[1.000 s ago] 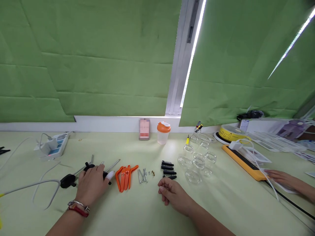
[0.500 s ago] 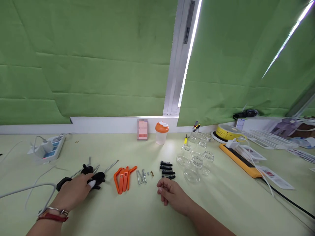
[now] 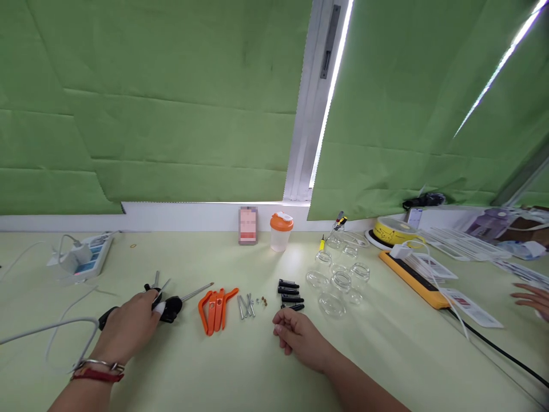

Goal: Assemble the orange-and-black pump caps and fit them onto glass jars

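Observation:
My left hand reaches over a group of black-handled pieces with metal rods at the left. Its fingers curl round one of them, and the hand hides part of the group. My right hand rests on the table with fingers curled in and nothing visible in them. Just beyond its fingertips lie several black pieces with springs in a column. Between my hands are orange handle-like parts, metal pins and tiny brass-coloured bits.
Clear glass-like jars or domes stand right of centre. Behind are an orange-lidded cup and a pink-screened phone. An orange power strip with cables lies right; a white strip left. Another person's hand shows at the right edge.
My left hand has shifted slightly, and the black-handled pieces under it have moved a little; one rod points further right. My right hand stays put. Another person's hand has entered at the right.

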`<state>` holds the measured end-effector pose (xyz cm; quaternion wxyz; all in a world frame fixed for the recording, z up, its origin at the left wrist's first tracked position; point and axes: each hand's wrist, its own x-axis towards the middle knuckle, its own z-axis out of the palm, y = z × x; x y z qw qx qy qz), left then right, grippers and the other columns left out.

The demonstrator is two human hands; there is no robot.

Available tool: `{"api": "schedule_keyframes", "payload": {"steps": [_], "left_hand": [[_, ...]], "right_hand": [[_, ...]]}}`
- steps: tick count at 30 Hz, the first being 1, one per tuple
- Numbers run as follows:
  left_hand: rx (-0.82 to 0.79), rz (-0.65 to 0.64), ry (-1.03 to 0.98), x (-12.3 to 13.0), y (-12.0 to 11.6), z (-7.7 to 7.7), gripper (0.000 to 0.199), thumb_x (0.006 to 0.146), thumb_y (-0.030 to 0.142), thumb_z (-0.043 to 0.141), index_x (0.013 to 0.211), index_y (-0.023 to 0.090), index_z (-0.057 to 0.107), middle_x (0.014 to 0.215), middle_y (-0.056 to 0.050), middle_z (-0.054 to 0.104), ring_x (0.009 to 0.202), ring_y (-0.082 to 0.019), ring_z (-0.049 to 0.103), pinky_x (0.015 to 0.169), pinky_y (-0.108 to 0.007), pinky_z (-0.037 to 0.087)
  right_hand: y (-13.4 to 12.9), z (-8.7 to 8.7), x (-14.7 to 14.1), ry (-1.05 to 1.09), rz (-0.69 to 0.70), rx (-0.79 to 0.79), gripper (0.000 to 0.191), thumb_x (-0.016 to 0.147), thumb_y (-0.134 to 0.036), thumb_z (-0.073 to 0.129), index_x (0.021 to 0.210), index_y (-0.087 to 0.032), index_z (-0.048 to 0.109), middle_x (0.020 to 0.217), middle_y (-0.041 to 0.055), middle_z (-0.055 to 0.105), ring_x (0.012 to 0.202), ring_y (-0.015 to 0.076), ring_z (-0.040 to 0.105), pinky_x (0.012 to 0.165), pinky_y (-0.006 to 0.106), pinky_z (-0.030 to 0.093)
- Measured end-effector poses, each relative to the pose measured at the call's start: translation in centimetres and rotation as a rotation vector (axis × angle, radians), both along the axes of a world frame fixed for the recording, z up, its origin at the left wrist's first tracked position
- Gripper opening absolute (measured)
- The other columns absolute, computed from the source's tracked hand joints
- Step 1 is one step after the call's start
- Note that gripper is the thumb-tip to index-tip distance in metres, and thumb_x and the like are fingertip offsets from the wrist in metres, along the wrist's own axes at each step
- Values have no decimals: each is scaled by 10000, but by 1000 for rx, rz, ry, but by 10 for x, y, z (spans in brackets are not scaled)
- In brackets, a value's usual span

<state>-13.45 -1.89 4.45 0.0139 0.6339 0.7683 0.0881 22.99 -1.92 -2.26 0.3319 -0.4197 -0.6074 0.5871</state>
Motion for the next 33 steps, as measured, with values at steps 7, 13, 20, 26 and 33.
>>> {"api": "schedule_keyframes", "payload": {"steps": [7,13,20,26,33], "left_hand": [[440,-146,-313,46,-9,-2,355,739,295,503,1071,169,517,1086,-110,569,993,-251,560,885,-370,442],[-9,-714,-634,109,-32,-18,152,721,198,567,871,204,587,1105,-69,534,1014,-222,541,843,-314,465],[-162,-688,-676,125,-35,-24,135,714,173,544,842,195,584,1022,-53,525,898,-190,532,823,-303,444],[-181,-689,-690,122,-32,-23,119,703,162,542,816,195,561,986,-38,529,894,-185,524,827,-294,431],[-194,-697,-672,122,-30,-23,135,693,167,543,824,198,555,985,-38,542,894,-188,522,820,-295,430]], "right_hand": [[-2,-1,-2,-43,-23,-8,186,794,-345,534,887,-189,495,696,-32,466,570,96,487,489,218,417],[5,9,-9,-476,-123,372,129,806,-223,477,783,-190,600,713,1,571,664,123,524,609,233,387],[32,27,-26,-909,-231,572,182,813,-247,500,803,-194,673,864,50,635,771,162,582,655,251,369],[41,21,-39,-1066,-244,567,214,795,-348,546,824,-192,689,886,58,651,757,184,608,640,269,382],[44,16,-42,-1076,-236,616,208,801,-312,535,784,-175,691,844,67,658,767,188,613,645,267,387]]}}
